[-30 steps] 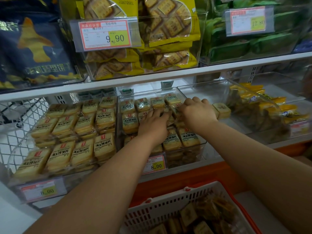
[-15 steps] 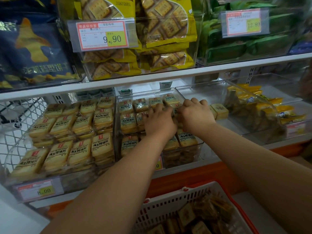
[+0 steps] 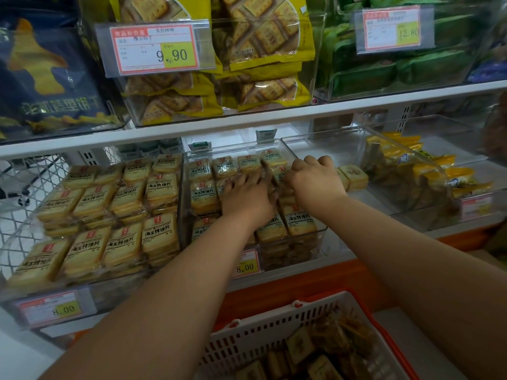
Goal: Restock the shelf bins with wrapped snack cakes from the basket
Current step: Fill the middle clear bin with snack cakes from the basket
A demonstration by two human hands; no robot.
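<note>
Clear middle bin (image 3: 301, 242) at frame centre looks nearly full, my left hand (image 3: 247, 197) flat on its snack cakes (image 3: 203, 192), right hand (image 3: 312, 178) curled over them, grip unclear, while the basket (image 3: 263, 333) at lower centre holds more.

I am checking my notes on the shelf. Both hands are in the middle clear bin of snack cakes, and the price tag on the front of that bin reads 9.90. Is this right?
Not quite. The head view shows the left hand and right hand in the middle clear bin of snack cakes, but its price tag reads 8.00. The 9.90 tag hangs on the yellow biscuit bin one shelf above.
</note>
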